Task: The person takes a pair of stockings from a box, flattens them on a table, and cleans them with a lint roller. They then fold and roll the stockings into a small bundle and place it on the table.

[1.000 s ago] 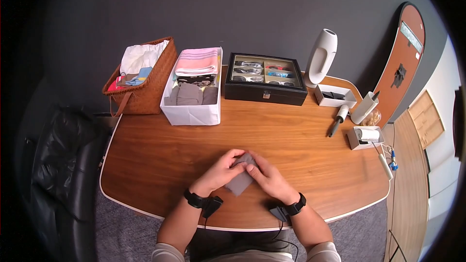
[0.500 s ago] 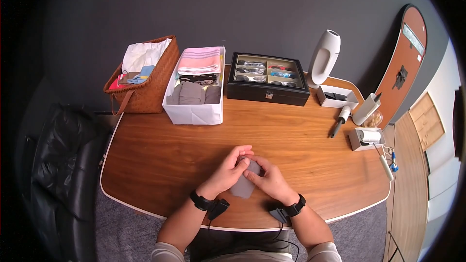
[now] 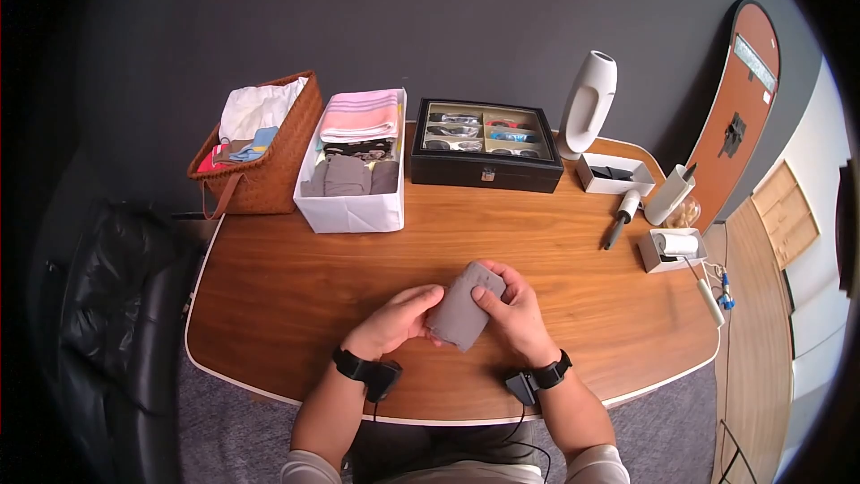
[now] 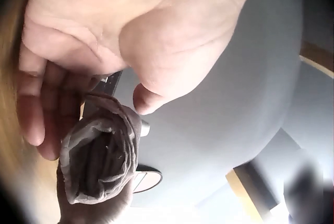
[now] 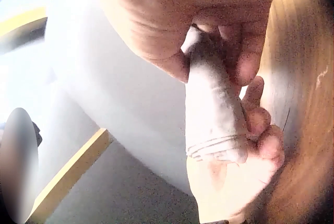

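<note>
A folded bundle of grey cloth (image 3: 463, 309) is held over the near middle of the table. My right hand (image 3: 520, 312) pinches its right side, thumb on top and fingers beneath. My left hand (image 3: 392, 321) is at its left edge, with fingers loosely bent beside and under the cloth. In the left wrist view, the layered end of the grey cloth (image 4: 99, 156) faces the camera, and the left thumb (image 4: 148, 98) stands apart from it. In the right wrist view, the bundle (image 5: 213, 104) hangs between right thumb and fingers, its lower end over the left palm.
At the back left stand a woven basket (image 3: 269, 184) of cloths and a white bin (image 3: 354, 213) of folded textiles. A black glasses case (image 3: 484, 175) and a white vase (image 3: 591, 103) are behind. A lint roller (image 3: 623, 218) and small white boxes (image 3: 658, 251) lie right.
The hands were wrapped close together around the bundle. Now the left hand has loosened and drawn to the left, and the right hand holds the bundle with its flat face showing.
</note>
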`<state>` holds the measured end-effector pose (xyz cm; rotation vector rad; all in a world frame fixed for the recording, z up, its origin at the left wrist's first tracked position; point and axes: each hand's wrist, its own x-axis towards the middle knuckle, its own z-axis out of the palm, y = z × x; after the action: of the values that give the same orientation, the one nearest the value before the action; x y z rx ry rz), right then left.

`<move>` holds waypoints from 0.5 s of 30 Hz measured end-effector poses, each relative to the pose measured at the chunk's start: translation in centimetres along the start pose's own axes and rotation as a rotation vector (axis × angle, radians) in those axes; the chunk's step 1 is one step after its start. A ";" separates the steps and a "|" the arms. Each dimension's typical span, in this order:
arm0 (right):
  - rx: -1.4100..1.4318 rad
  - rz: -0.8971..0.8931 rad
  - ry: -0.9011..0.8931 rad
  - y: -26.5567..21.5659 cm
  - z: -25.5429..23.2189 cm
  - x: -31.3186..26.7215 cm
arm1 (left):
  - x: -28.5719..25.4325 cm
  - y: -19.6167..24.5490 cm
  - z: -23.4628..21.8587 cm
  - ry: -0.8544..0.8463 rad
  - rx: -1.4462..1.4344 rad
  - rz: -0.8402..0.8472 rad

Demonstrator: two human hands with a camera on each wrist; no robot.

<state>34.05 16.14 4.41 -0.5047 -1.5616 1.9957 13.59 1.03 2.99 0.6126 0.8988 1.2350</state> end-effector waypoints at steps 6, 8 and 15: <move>0.089 0.050 -0.059 -0.8 -0.1 -0.3 | 0.5 -0.1 1.8 0.197 -0.022 0.264; 0.110 0.061 -0.109 -1.0 -0.1 -0.5 | 0.6 0.2 1.7 0.245 -0.102 0.332; 0.170 0.103 -0.186 -1.9 0.3 -0.9 | 1.2 -1.7 0.7 0.154 0.068 0.261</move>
<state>34.90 15.67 6.27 -0.3464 -1.4808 2.2865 15.20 1.85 1.67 0.7125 1.0159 1.5062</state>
